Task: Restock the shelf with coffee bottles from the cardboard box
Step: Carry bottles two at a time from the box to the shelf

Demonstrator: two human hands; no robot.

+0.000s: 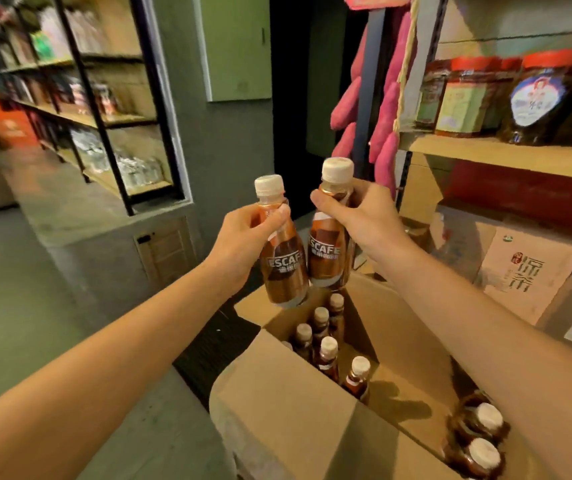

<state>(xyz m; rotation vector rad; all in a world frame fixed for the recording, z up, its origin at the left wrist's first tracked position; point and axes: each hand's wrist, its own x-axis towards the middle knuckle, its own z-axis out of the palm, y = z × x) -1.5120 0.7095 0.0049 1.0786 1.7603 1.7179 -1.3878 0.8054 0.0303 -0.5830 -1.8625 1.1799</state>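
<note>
Our left hand [243, 237] is curled round the neck and shoulder of a slim, clear plastic coffee bottle [283, 268] with a white screw cap. Our right hand [364, 220] grips a second coffee bottle [326, 258] of the same kind just below its cap. Both bottles hang above the far end of the open brown cardboard box [277, 403], their lower ends touching or nearly so. Each is close to upright; the left cap leans left, the right cap leans right.

The pale wooden shelf [485, 155] lies to the right and farther off, so the right hand is nearer; we judge its bottle goes in first, kept upright. That board already bears red-lidded jars [541, 98], and we cannot tell which gap is meant for coffee.

The bottles show brown coffee through clear walls, wrapped in a brown label with white lettering. More white-capped bottles [326, 351] stand upright in the box.
</note>
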